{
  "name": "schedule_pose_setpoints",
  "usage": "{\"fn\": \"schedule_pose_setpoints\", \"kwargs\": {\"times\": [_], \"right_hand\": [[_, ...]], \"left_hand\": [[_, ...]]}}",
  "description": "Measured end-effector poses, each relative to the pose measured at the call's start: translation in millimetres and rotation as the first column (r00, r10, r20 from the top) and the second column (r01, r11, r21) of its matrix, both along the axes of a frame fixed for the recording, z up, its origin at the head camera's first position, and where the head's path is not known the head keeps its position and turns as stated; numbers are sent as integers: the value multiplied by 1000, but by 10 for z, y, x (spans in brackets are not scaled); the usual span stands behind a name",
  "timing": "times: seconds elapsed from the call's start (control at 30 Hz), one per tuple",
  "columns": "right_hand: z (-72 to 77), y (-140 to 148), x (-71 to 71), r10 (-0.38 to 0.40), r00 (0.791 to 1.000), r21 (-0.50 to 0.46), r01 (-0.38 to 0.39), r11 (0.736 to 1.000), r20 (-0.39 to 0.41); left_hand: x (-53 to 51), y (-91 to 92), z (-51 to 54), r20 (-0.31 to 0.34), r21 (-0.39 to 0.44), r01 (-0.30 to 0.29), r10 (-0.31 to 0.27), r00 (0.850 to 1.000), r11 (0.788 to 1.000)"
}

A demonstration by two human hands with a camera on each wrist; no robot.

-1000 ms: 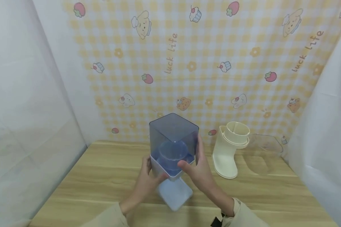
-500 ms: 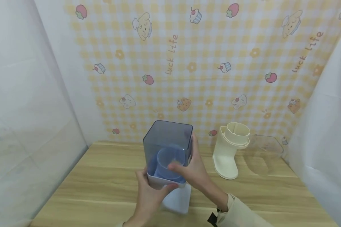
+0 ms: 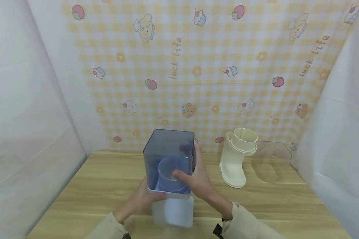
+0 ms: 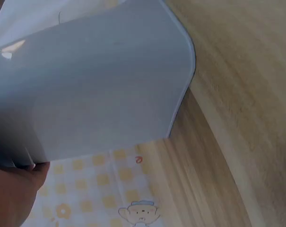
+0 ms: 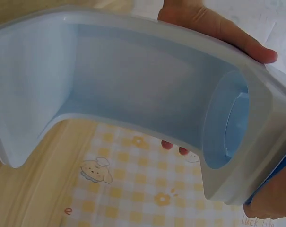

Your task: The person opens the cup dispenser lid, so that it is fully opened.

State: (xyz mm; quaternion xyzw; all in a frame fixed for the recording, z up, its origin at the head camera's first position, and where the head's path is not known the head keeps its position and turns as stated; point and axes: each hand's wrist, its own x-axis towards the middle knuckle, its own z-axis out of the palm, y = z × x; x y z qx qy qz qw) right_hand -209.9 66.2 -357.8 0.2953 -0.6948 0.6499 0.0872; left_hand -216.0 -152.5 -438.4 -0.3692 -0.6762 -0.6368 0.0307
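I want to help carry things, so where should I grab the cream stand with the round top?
I'd hold the cream stand by its upright column, just below the collar, coming from the left. It stands upright, the column looks slimmer than the foot, and the collar juts out rightward, toward the clear container.

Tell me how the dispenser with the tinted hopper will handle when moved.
The dispenser is probably stiff: its moulded walls show no sag. Its smooth, glossy side could be slippery. It seems light for its size: the see-through tinted hopper appears unfilled.
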Motion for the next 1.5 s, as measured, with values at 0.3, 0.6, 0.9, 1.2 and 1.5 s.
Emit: {"fn": "schedule_pose_setpoints", "kwargs": {"times": [0.3,0.6,0.9,1.2,1.5], "right_hand": [[94,61,21,-49,998,87,45,995,47],[117,-46,-86,-5,1000,-45,5,999,-2],[15,-76,-85,-99,988,-100,87,991,-116],[6,-28,-84,-105,982,-99,90,991,-160],[34,-22,-81,-97,992,-85,91,992,-82]], "left_hand": [[-58,18,-94,-8,-1,74,-74,997,997],[-15,61,-98,-14,0,-55,55,998,998],[-37,108,-128,-40,57,-35,37,999,998],[-75,157,-126,-60,59,-9,13,998,998],[-87,173,-174,-132,95,-1,13,991,995]]}}
